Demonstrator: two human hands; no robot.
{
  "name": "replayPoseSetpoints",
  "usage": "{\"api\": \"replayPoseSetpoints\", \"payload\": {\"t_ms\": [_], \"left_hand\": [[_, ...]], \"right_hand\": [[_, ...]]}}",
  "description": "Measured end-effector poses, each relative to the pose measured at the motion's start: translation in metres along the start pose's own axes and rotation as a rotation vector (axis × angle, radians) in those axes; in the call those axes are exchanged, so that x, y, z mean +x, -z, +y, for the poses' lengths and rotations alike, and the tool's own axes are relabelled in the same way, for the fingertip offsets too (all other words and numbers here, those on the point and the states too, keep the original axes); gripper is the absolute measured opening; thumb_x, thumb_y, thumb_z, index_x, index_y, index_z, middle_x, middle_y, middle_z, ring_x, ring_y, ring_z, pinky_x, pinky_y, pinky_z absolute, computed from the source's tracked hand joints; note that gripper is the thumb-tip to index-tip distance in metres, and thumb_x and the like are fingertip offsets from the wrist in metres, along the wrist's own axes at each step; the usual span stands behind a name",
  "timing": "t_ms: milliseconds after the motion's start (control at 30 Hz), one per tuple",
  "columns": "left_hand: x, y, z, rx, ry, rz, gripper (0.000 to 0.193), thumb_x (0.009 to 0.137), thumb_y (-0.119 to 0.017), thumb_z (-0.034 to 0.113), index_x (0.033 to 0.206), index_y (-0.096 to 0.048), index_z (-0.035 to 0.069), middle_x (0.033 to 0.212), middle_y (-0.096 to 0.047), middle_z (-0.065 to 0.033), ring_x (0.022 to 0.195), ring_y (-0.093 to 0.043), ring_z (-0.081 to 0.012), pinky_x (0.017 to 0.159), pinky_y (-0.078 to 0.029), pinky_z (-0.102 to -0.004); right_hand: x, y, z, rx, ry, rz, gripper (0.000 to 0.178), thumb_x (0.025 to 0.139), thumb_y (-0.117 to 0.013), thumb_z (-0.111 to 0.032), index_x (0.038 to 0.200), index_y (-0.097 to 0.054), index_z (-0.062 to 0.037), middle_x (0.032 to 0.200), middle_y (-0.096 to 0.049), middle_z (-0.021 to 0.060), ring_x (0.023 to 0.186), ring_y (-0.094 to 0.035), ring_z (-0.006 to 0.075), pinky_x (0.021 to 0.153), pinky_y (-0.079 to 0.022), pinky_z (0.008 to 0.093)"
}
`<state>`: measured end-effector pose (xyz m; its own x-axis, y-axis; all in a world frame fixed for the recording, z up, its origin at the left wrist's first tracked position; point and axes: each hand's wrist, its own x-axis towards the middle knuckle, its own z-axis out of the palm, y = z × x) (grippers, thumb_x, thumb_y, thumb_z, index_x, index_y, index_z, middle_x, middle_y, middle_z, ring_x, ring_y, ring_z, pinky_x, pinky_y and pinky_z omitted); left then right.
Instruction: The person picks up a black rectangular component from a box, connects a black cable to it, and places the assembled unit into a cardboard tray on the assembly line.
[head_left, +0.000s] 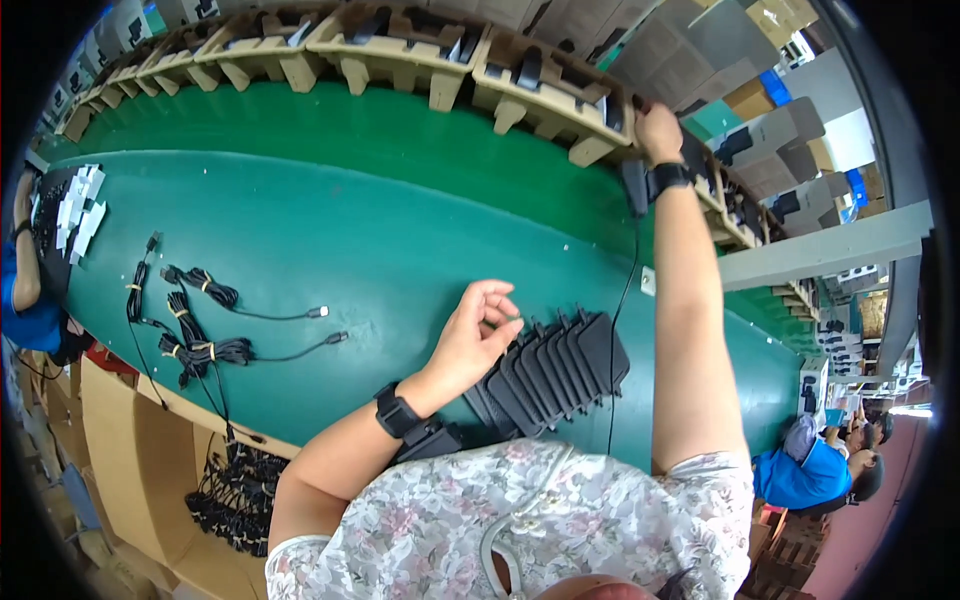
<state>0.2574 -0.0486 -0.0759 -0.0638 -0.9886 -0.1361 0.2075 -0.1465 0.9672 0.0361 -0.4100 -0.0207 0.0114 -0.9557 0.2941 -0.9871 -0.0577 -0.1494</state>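
My left hand [476, 336] hovers by the far left end of a row of flat black ribbed pieces [550, 375], its fingers loosely bent and apart with nothing between them. The pieces lean against one another on the green table [400, 250], close to my body. Stretched out to the far right, my right hand [660, 134] is at the edge of a brown moulded tray [550, 90]. Its fingers are bent and partly hidden, so what they grip cannot be made out. Both wrists wear black bands with small boxes, and a thin black cord hangs from the right one.
Bundled black cables [205, 345] lie on the table's left side. More cables [238, 495] fill an open cardboard box [135, 465] below its near edge. Brown trays line the far side. A grey metal beam [830, 245] crosses at right. Other people in blue [805, 478] are at both sides.
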Motion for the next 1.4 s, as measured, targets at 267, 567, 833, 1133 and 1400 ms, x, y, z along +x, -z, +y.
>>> {"api": "replayPoseSetpoints", "payload": {"t_ms": [267,567,833,1133,1400], "left_hand": [[0.011,-0.001,-0.011,0.035,-0.050,-0.002,0.035,0.081,-0.061,0.002,0.112,-0.045,0.004,0.091,-0.053,-0.0050,0.074,-0.053,-0.0097,0.063,-0.046,-0.0229],[0.011,-0.003,-0.006,0.020,-0.086,-0.021,0.033,0.081,-0.060,0.001,0.110,-0.045,0.001,0.092,-0.052,-0.0065,0.071,-0.053,-0.0095,0.057,-0.049,-0.0224],[0.010,-0.006,-0.010,0.083,-0.084,-0.021,0.032,0.081,-0.060,0.001,0.109,-0.046,0.002,0.089,-0.053,-0.0059,0.070,-0.053,-0.0098,0.058,-0.049,-0.0230],[0.010,-0.005,-0.010,0.183,-0.164,0.000,0.032,0.085,-0.055,0.002,0.114,-0.041,0.002,0.090,-0.052,-0.0045,0.072,-0.054,-0.0088,0.058,-0.047,-0.0213],[0.009,-0.009,-0.008,0.181,-0.190,0.053,0.029,0.083,-0.058,0.005,0.109,-0.046,0.002,0.084,-0.054,-0.0062,0.067,-0.055,-0.0125,0.059,-0.048,-0.0253]], "right_hand": [[-0.027,0.003,0.005,-0.160,0.224,0.085,0.024,0.084,-0.052,-0.022,0.103,-0.060,-0.0082,0.105,-0.061,0.0176,0.095,-0.057,0.0370,0.079,-0.046,0.0435],[-0.238,0.119,0.007,0.161,0.335,-0.492,0.048,0.078,-0.064,-0.038,0.113,-0.055,-0.0059,0.100,-0.061,0.0141,0.085,-0.059,0.0327,0.075,-0.047,0.0377],[-0.319,0.108,0.019,0.124,0.238,-0.635,0.082,0.063,-0.076,-0.043,0.123,-0.041,0.0016,0.103,-0.056,0.0234,0.092,-0.057,0.0359,0.079,-0.047,0.0383],[-0.295,0.111,-0.004,0.317,0.155,-0.575,0.041,0.076,-0.071,-0.027,0.103,-0.051,-0.0039,0.078,-0.055,0.0076,0.076,-0.056,0.0196,0.066,-0.045,0.0304],[-0.183,0.107,-0.019,0.877,0.293,-0.105,0.014,0.085,-0.061,-0.012,0.096,-0.057,-0.0047,0.068,-0.040,-0.0084,0.062,-0.036,0.0016,0.055,-0.032,0.0179]]}}
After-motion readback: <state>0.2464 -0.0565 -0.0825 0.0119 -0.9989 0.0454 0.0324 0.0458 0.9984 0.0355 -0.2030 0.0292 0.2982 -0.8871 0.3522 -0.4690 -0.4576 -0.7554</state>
